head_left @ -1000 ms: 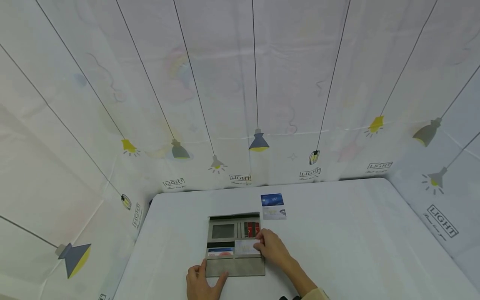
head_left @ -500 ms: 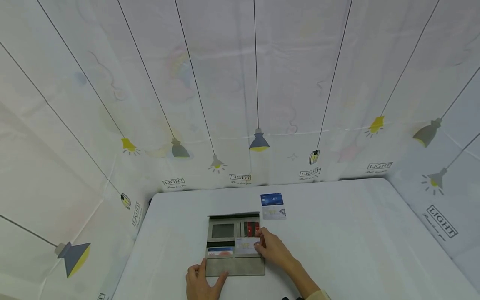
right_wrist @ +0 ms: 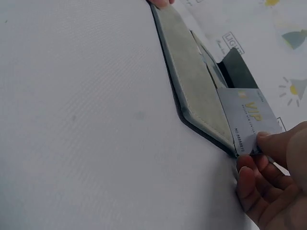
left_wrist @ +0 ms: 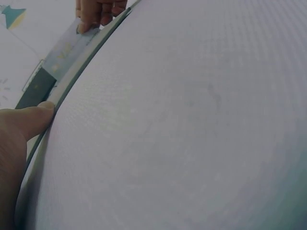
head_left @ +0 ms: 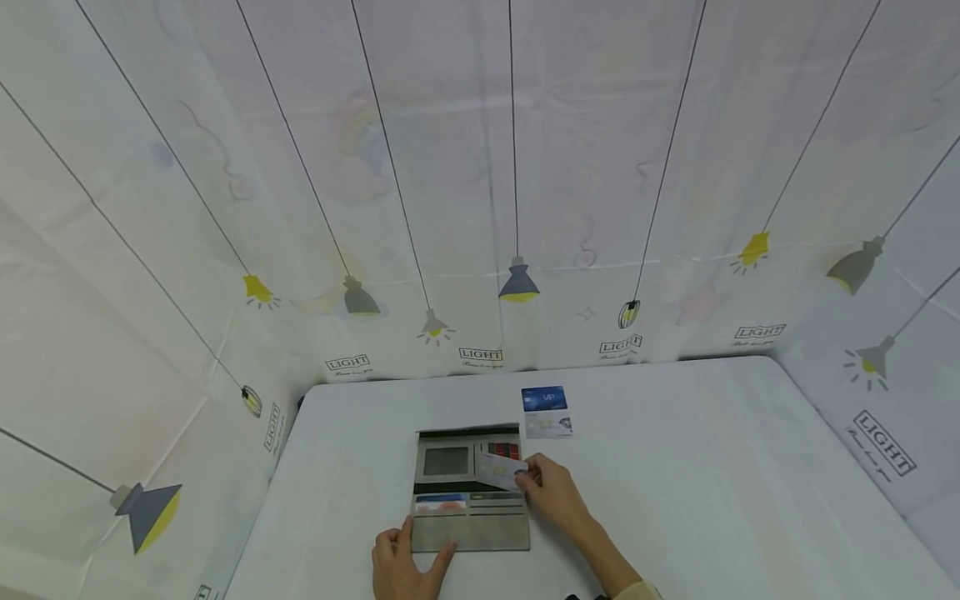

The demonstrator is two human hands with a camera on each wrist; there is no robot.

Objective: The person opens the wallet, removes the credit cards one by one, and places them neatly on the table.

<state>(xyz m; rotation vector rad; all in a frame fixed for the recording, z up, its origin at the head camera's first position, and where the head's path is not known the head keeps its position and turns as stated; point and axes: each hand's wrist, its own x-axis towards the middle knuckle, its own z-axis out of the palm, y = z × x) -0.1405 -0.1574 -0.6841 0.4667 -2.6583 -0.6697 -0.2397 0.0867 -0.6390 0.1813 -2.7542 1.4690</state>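
Observation:
A grey-green wallet lies open on the white table, its card slots facing up. My right hand pinches a silver VIP card at its right end, thumb on top and fingers below. The card tilts above the wallet's middle and covers part of the upper slots. At the wallet's lower left corner my left hand holds it, index finger along the left side and thumb on the near edge. A blue, white and red card sits in the lower left slot; red cards show in the upper right slots.
Beyond the wallet, to the right, a blue VIP card and a silver card lie on the table. A white curtain printed with hanging lamps stands around the table's back and sides.
The silver VIP card has come up out of the lower right slot, moving away from me and tilting in my right hand. Dark slot lines now show there. My left hand stays put.

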